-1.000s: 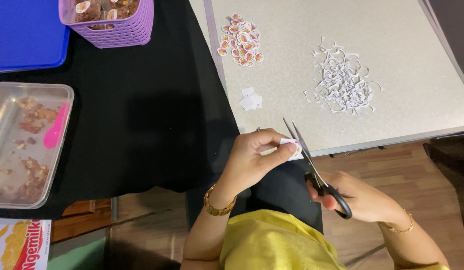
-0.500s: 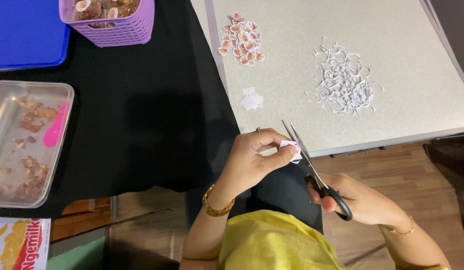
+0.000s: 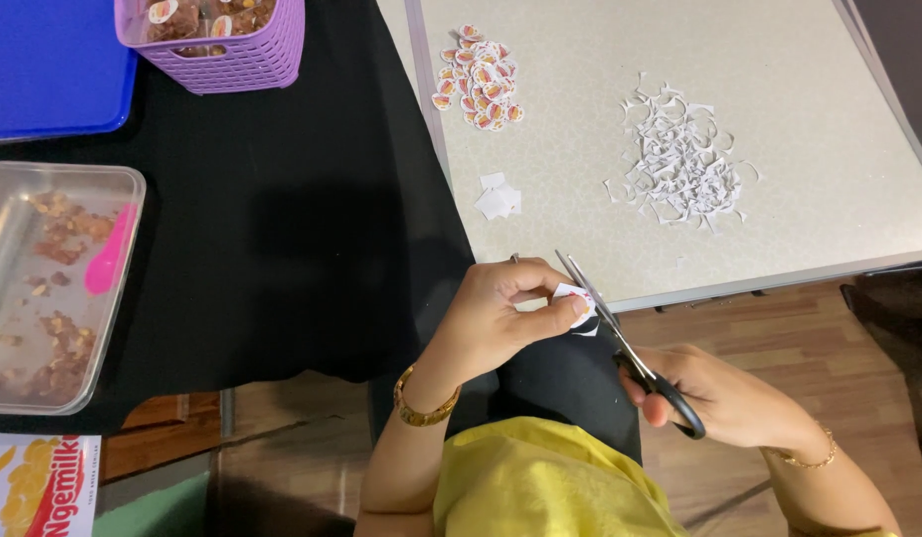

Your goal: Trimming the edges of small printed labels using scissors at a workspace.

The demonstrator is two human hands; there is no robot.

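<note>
Paper piece (image 3: 578,296) pinched in left hand (image 3: 505,308) grip; right hand (image 3: 724,398) grip closed through scissors (image 3: 620,343) handles, blades slightly parted against paper's right edge.

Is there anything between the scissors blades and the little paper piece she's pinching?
Nothing visible. The scissors in the right hand already meet the paper piece, which the left hand pinches.

One pair of scissors (image 3: 625,343), two hands, three paper heaps, one purple basket (image 3: 217,45), one clear tray (image 3: 58,283), one pink spoon (image 3: 108,254).
</note>
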